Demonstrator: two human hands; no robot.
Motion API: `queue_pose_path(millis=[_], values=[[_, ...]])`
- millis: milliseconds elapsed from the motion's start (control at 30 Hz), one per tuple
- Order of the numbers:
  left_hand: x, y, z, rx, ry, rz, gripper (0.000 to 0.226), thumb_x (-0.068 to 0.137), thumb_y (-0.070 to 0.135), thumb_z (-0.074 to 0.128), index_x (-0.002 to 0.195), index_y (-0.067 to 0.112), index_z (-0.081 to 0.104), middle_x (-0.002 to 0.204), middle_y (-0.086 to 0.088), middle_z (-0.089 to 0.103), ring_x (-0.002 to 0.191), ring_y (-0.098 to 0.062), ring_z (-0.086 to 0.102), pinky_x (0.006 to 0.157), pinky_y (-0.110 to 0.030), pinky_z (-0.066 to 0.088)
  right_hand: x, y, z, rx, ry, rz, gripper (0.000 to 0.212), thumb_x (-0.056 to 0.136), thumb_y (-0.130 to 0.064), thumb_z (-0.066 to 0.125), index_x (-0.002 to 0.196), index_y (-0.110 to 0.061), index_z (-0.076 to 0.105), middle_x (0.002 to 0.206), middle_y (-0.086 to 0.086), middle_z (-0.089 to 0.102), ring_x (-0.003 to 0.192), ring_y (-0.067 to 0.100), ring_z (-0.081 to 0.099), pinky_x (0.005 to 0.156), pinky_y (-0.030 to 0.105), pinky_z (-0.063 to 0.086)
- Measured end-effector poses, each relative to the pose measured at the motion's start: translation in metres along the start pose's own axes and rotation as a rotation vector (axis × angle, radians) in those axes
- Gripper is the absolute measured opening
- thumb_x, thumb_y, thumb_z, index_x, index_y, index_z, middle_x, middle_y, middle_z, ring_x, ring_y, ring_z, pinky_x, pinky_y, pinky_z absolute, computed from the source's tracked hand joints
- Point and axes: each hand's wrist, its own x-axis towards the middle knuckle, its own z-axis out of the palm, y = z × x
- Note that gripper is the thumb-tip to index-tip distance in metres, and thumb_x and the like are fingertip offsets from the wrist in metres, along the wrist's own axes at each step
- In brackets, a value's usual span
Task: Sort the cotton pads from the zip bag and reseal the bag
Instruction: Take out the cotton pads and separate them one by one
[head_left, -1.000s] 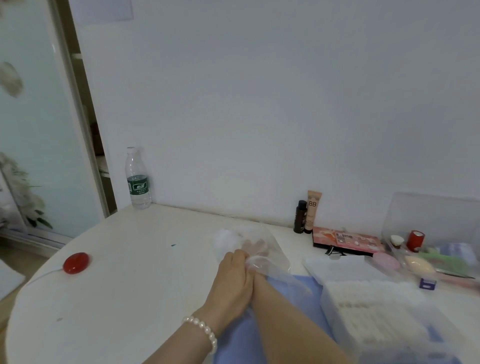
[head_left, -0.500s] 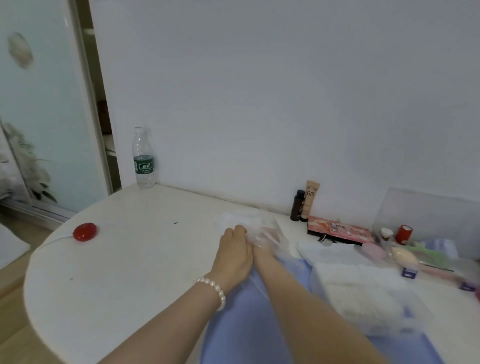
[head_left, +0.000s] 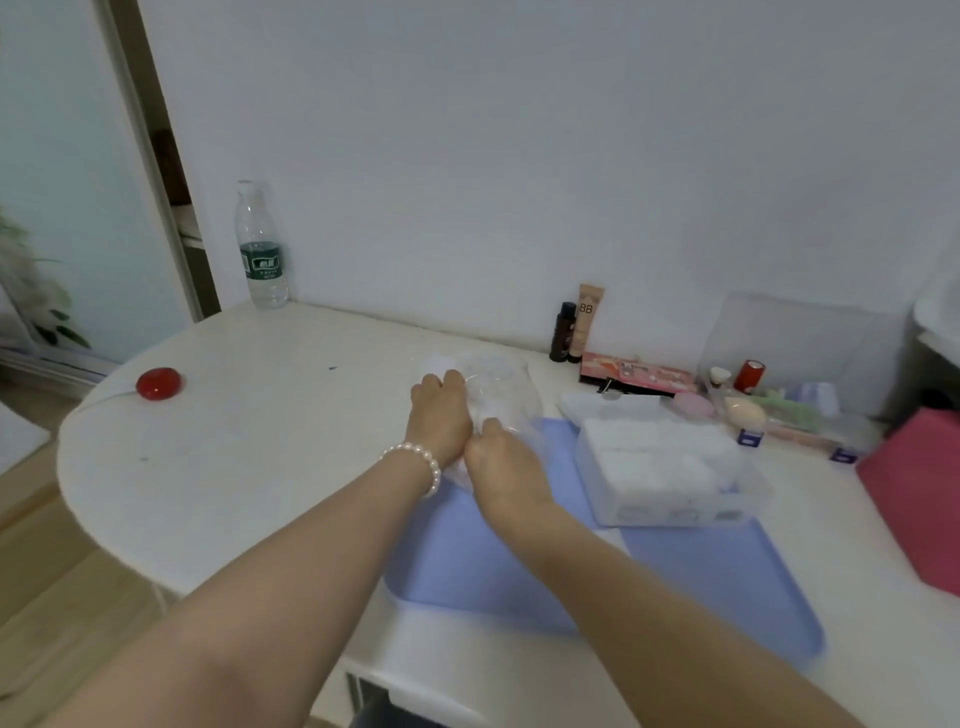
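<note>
1. Where the two hands meet at the centre of the frame, a clear plastic zip bag (head_left: 493, 384) lies on the white table (head_left: 249, 441), partly on the pale blue mat (head_left: 701, 571).
2. The left hand (head_left: 439, 415), with a pearl bracelet (head_left: 418, 462) at its wrist, rests on the bag's left side, fingers curled over it.
3. The right hand (head_left: 501, 462) grips the bag's near edge.
4. Right of centre, a clear rectangular plastic box (head_left: 670, 467) holds rows of white cotton pads (head_left: 660, 452).
5. The bag's contents are blurred white; its seal cannot be made out.
6. At upper left stands a clear water bottle (head_left: 260, 249).
</note>
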Motion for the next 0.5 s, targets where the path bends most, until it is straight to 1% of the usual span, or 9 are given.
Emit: queue_pose_path(millis=[67, 100, 133, 167, 200, 233, 300, 367, 500], values=[[0.000, -0.002, -0.003, 0.056, -0.006, 0.006, 0.026, 0.089, 0.003, 0.038, 0.114, 0.000, 0.045, 0.115, -0.021, 0.044, 0.109, -0.035, 0.039, 0.079, -0.030, 0.031, 0.000, 0.005, 0.005, 0.069, 0.014, 0.055, 0.041, 0.019, 0.007, 0.085, 0.049, -0.004, 0.059, 0.056, 0.009, 0.054, 0.040, 0.020, 0.052, 0.041, 0.018, 0.017], [0.000, -0.003, -0.003, 0.084, -0.003, 0.020, 0.026, 0.089, 0.002, 0.036, 0.114, -0.001, 0.045, 0.116, -0.021, 0.044, 0.109, -0.035, 0.039, 0.079, -0.031, 0.030, 0.003, 0.007, 0.002, 0.056, 0.095, 0.078, 0.041, 0.018, 0.006, 0.085, 0.048, -0.004, 0.058, 0.057, 0.008, 0.054, 0.040, 0.020, 0.052, 0.041, 0.018, 0.016], [0.001, -0.002, -0.004, 0.105, 0.004, 0.032, 0.026, 0.091, 0.003, 0.035, 0.114, -0.001, 0.045, 0.116, -0.022, 0.044, 0.109, -0.036, 0.040, 0.079, -0.032, 0.030, -0.002, 0.007, -0.001, 0.011, 0.099, 0.077, 0.033, 0.035, 0.006, 0.083, 0.058, -0.001, 0.061, 0.070, 0.011, 0.058, 0.051, 0.025, 0.058, 0.044, 0.021, 0.022], [0.001, -0.003, -0.004, 0.112, 0.013, 0.048, 0.025, 0.092, 0.004, 0.036, 0.114, -0.002, 0.046, 0.116, -0.022, 0.045, 0.108, -0.036, 0.041, 0.079, -0.033, 0.031, 0.000, 0.015, 0.002, 0.070, 0.224, 0.083, 0.020, 0.058, 0.006, 0.074, 0.074, 0.002, 0.062, 0.088, 0.014, 0.058, 0.070, 0.029, 0.060, 0.050, 0.026, 0.029], [0.002, -0.003, -0.004, 0.136, 0.016, 0.070, 0.025, 0.092, 0.005, 0.039, 0.115, -0.002, 0.046, 0.115, -0.022, 0.045, 0.108, -0.036, 0.041, 0.080, -0.034, 0.033, -0.002, 0.024, 0.001, 0.209, 0.231, 0.139, 0.012, 0.074, 0.004, 0.061, 0.085, 0.002, 0.061, 0.101, 0.013, 0.055, 0.084, 0.030, 0.058, 0.059, 0.030, 0.034], [0.003, -0.005, -0.002, 0.167, 0.032, 0.103, 0.026, 0.091, 0.005, 0.041, 0.115, -0.002, 0.046, 0.113, -0.021, 0.045, 0.107, -0.036, 0.042, 0.082, -0.035, 0.036, -0.005, 0.033, 0.002, 0.365, 0.255, 0.210, 0.012, 0.078, 0.002, 0.056, 0.089, 0.002, 0.061, 0.102, 0.012, 0.052, 0.089, 0.030, 0.055, 0.065, 0.031, 0.037], [0.002, -0.008, 0.002, 0.237, 0.088, 0.183, 0.026, 0.086, -0.001, 0.043, 0.112, 0.000, 0.048, 0.107, -0.019, 0.046, 0.100, -0.034, 0.044, 0.078, -0.039, 0.041, -0.013, 0.046, 0.000, 0.722, 0.379, 0.349, 0.011, 0.075, -0.001, 0.060, 0.084, 0.004, 0.063, 0.089, 0.010, 0.053, 0.082, 0.028, 0.053, 0.068, 0.031, 0.039], [0.002, -0.011, 0.008, 0.284, 0.155, 0.254, 0.028, 0.079, -0.008, 0.044, 0.106, -0.001, 0.050, 0.100, -0.018, 0.048, 0.090, -0.030, 0.043, 0.066, -0.037, 0.037, -0.021, 0.054, -0.004, 1.014, 0.449, 0.515, 0.011, 0.072, -0.002, 0.066, 0.080, 0.005, 0.063, 0.078, 0.010, 0.056, 0.073, 0.024, 0.052, 0.063, 0.029, 0.041], [0.005, -0.016, 0.017, 0.364, 0.240, 0.304, 0.035, 0.056, -0.022, 0.054, 0.087, -0.004, 0.055, 0.079, -0.021, 0.051, 0.067, -0.026, 0.033, 0.054, -0.034, 0.024, -0.020, 0.066, -0.014, 1.336, 0.369, 0.657, 0.011, 0.072, -0.003, 0.072, 0.078, -0.008, 0.064, 0.078, 0.008, 0.065, 0.072, 0.022, 0.060, 0.062, 0.027, 0.049]])
